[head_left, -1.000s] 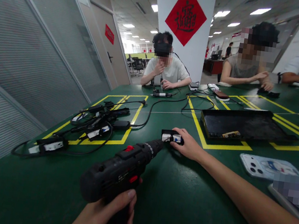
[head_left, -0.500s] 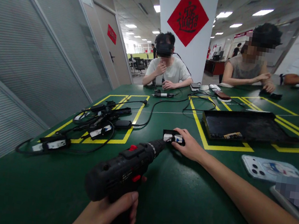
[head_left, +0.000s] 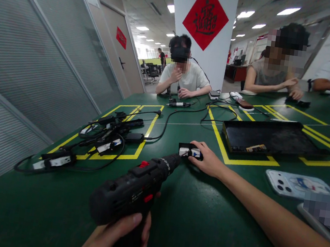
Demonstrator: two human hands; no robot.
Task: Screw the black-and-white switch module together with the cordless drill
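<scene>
My left hand (head_left: 119,231) is wrapped round the grip of a black cordless drill (head_left: 130,192) with red switches. The drill tilts up and away from me, and its bit (head_left: 184,153) reaches the near side of a small black case (head_left: 182,146) with a white part inside. Whether the bit touches the case or only points into it, I cannot tell. My right hand (head_left: 204,158) grips that case from its right end, thumb in front and fingers over the top, holding it against the green table.
Opened black devices with cables (head_left: 111,132) lie piled at left inside yellow tape. A black tray (head_left: 276,139) sits right of my right hand. Two phones lie near my right forearm, one in a patterned case (head_left: 300,185). Co-workers sit across the table (head_left: 57,210).
The drill's rear end has shifted slightly left and down with my left hand. The whole view has moved a little; my right hand still holds the case.
</scene>
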